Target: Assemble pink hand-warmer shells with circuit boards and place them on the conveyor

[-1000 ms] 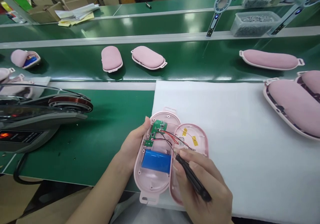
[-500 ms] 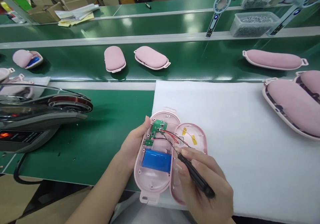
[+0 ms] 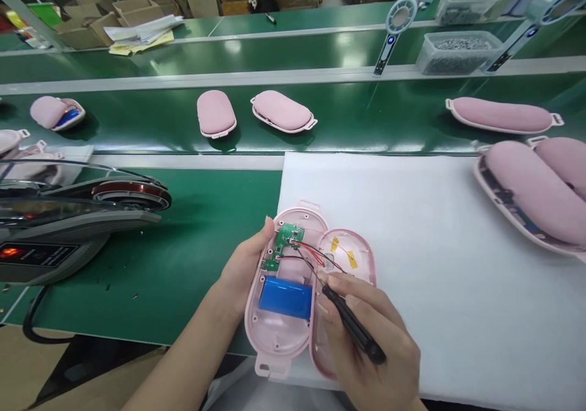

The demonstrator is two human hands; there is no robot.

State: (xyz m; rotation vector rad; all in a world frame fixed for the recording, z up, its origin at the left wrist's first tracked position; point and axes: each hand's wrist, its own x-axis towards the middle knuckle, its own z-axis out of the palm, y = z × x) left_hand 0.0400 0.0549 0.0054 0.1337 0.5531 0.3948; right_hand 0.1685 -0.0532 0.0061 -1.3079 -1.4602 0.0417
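My left hand (image 3: 249, 264) grips the left edge of an open pink plastic case half (image 3: 274, 336), thumb near its upper rim. Inside that half sit a green circuit board (image 3: 288, 235) and a blue battery (image 3: 284, 297). Red and black wires (image 3: 314, 252) run from the board to the other pink half (image 3: 364, 246), which carries two yellow tape pieces (image 3: 351, 259). In my right hand (image 3: 379, 338), closed, is a small black-handled screwdriver (image 3: 354, 325). Its thin shaft points up-left towards the wires beside the board; exact tip contact is too small to tell.
White sheet (image 3: 434, 215) covers the bench on the right. A grey machine with a reel (image 3: 130, 194) stands left. Several pink cases (image 3: 284, 110) lie on the green belt (image 3: 366, 118), more (image 3: 535, 191) at right. Behind are a screw box (image 3: 458, 54) and a blue fan (image 3: 398, 20).
The view has shifted slightly, so the background sits a little lower. Both hands keep their hold on the case and screwdriver; the tool stays near the wires.
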